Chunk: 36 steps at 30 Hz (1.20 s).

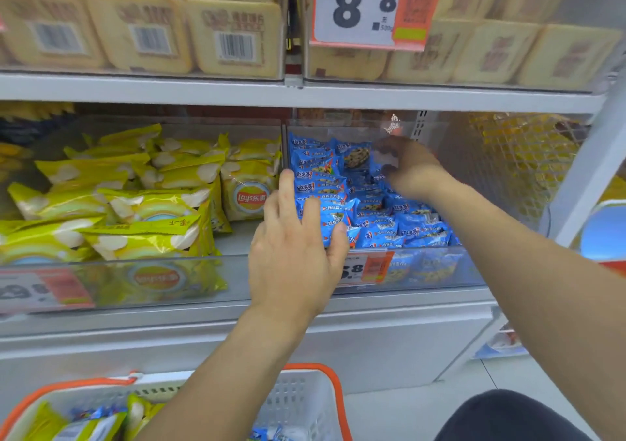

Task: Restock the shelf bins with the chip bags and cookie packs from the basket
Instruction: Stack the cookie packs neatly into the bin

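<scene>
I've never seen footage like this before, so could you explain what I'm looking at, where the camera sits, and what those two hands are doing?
There is no machine here: a person wears a camera on the head, looking down at their own bare arms. They face a shop shelf. The left hand presses on small blue cookie packs in a clear plastic bin; whether it grips one is unclear. The right hand reaches deeper into that bin, too blurred to judge. The neighbouring bin holds yellow-green chip bags. Below sits a white basket with orange handles, with more bags inside.
</scene>
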Tool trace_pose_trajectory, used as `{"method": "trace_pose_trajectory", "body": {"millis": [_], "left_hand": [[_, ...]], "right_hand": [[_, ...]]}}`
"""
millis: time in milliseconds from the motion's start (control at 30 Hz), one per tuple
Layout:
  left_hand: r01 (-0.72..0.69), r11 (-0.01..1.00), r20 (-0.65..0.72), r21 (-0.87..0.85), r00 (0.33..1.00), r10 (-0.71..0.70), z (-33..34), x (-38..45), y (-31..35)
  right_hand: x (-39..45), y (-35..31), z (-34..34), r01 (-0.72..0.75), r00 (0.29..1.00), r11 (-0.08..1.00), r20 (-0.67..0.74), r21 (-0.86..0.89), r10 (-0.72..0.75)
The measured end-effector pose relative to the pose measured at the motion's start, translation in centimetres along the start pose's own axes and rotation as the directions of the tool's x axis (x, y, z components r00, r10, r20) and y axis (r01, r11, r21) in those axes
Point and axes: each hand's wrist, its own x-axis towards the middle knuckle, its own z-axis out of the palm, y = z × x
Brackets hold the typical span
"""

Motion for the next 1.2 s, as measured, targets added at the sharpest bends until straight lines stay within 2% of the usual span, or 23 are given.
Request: {"method": "trace_pose_trajectory", "body": {"millis": [67,133,200,267,300,333,400,500,567,633,733,767,800,833,900,1067,1200], "left_hand": [[0.017,0.997,0.019,-0.07,1.0,-0.016,-0.4,0.2,0.0],[0.014,0.981,0.026,-0.193,1.0,-0.009,-1.2,0.3,-0.2],[-0.071,0.95,-0.071,-0.306,0.996,0.051,-2.4,-0.4,-0.7],[-0.16,0.926,-0.185,-0.343,0.978,0.1,-3.7,-2.7,-1.4],[-0.172,0.918,-0.194,-0.357,0.975,0.107,-4.2,-4.4,-1.9],[-0.162,0.911,-0.163,-0.379,0.981,0.107,-4.4,-6.3,-2.6],[-0.088,0.905,-0.005,-0.416,0.995,0.095,-4.0,-10.7,-4.5],[0.084,0.932,0.314,-0.353,0.949,0.033,-2.8,-18.1,-8.4],[0.168,0.957,0.501,-0.236,0.865,-0.029,-2.4,-23.1,-10.9],[0.244,0.963,0.664,-0.11,0.739,-0.112,-2.5,-27.3,-12.9],[0.283,0.956,0.834,0.078,0.507,-0.219,-3.0,-32.0,-14.6],[0.238,0.962,0.858,0.136,0.458,-0.235,-3.1,-33.1,-15.1],[0.186,0.967,0.866,0.175,0.437,-0.241,-3.1,-34.1,-15.4],[0.145,0.97,0.864,0.193,0.444,-0.238,-3.2,-35.0,-15.6],[0.13,0.974,0.842,0.188,0.489,-0.228,-3.1,-36.1,-16.1],[0.231,0.965,0.792,0.127,0.562,-0.239,-2.8,-37.4,-16.4],[0.329,0.939,0.724,0.097,0.624,-0.293,-2.5,-38.4,-16.4]], "right_hand": [[-2.4,0.0,-0.1,0.083,0.988,0.997,-0.131,0.007,-0.082],[-5.6,-0.3,0.0,0.219,0.939,0.975,-0.267,-0.027,-0.218],[-8.8,-1.2,0.4,0.395,0.853,0.917,-0.347,-0.061,-0.391],[-12.1,-2.4,1.1,0.527,0.779,0.849,-0.379,-0.037,-0.5],[-13.6,-3.3,1.6,0.577,0.756,0.817,-0.377,-0.001,-0.535],[-15.1,-4.2,2.1,0.619,0.744,0.784,-0.356,0.049,-0.565],[-17.7,-5.8,3.8,0.679,0.729,0.718,-0.25,0.152,-0.637],[-20.0,-7.3,7.7,0.695,0.688,0.685,0.075,0.218,-0.722],[-21.2,-8.1,11.1,0.666,0.62,0.72,0.394,0.192,-0.679],[-22.6,-8.7,14.9,0.634,0.51,0.762,0.668,0.134,-0.542],[-25.0,-9.0,20.6,0.578,0.375,0.815,0.877,0.033,-0.302],[-25.9,-8.7,22.6,0.553,0.342,0.833,0.909,0.009,-0.237],[-26.8,-8.3,24.4,0.527,0.318,0.85,0.932,-0.018,-0.177],[-27.8,-7.7,26.1,0.499,0.305,0.865,0.945,-0.052,-0.12],[-29.3,-6.0,29.2,0.43,0.324,0.895,0.946,-0.116,-0.033],[-32.0,-2.8,34.0,0.227,0.445,0.956,0.893,-0.185,0.067],[-33.8,-1.4,36.4,0.136,0.426,0.98,0.902,-0.146,0.075]]}}
